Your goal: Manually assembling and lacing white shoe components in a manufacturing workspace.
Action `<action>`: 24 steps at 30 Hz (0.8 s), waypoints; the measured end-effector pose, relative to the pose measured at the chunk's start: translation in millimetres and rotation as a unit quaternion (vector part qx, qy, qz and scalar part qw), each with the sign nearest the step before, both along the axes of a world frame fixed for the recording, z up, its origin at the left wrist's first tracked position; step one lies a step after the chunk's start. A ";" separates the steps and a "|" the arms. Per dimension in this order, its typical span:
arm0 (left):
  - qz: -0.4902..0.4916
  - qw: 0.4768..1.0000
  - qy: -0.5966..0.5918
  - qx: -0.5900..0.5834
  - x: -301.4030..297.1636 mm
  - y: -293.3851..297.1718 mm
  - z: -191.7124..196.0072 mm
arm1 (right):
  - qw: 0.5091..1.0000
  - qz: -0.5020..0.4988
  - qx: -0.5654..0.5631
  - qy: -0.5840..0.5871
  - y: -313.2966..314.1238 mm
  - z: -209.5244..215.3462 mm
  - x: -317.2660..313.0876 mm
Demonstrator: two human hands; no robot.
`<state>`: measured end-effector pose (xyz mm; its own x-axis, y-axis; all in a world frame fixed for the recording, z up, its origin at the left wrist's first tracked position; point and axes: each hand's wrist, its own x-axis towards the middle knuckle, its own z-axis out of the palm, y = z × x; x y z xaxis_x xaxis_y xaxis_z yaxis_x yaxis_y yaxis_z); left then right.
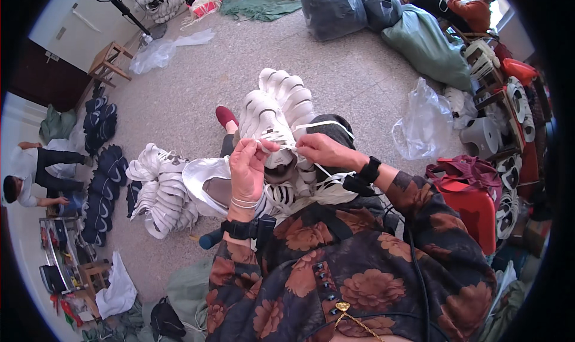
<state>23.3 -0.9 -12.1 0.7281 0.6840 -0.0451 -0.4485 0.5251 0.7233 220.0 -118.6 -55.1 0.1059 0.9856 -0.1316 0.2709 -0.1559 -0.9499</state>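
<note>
A white shoe upper [281,159] rests on my lap, its throat facing me. My left hand [245,168] is closed in a pinch on a white shoelace at the upper's left side. To its right, my right hand [326,151] also pinches the lace, and a loose length of lace [326,125] loops over my dark trouser leg. The hands are a short way apart, just above the eyelets. Beyond them, nested white uppers [278,99] extend forward in rows. More laces [335,189] lie across my lap, partly hidden by my right forearm.
Stacked white uppers [159,192] lie on my left, dark blue ones [105,186] farther left near another person [42,168]. A red stool [470,213] stands right, with a clear plastic bag [422,123] beyond. Full sacks [425,45] lie at the back near a seated person [470,12].
</note>
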 end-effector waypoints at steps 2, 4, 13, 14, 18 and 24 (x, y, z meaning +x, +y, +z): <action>0.011 1.000 0.018 -0.012 1.1 -2.7 -4.1 | 0.996 0.007 0.019 -0.090 -0.4 -0.4 -5.1; 0.021 0.999 0.038 -0.023 -0.7 -5.6 -8.5 | 0.951 -0.016 0.086 -0.297 6.3 -1.7 -16.0; -0.114 0.864 0.420 0.253 -101.0 -24.6 12.6 | 0.932 -0.078 0.160 -0.316 10.2 -15.4 -14.1; -0.142 0.836 0.447 0.284 -114.9 -27.4 18.9 | 0.929 -0.089 0.187 -0.306 11.1 -18.2 -12.8; -0.183 0.797 0.494 0.296 -147.8 -39.2 29.4 | 0.944 -0.094 0.185 -0.255 13.8 -20.7 -20.6; -0.194 0.716 0.463 0.485 -123.7 -54.0 40.0 | 0.953 -0.095 0.160 -0.240 17.9 -23.8 -27.3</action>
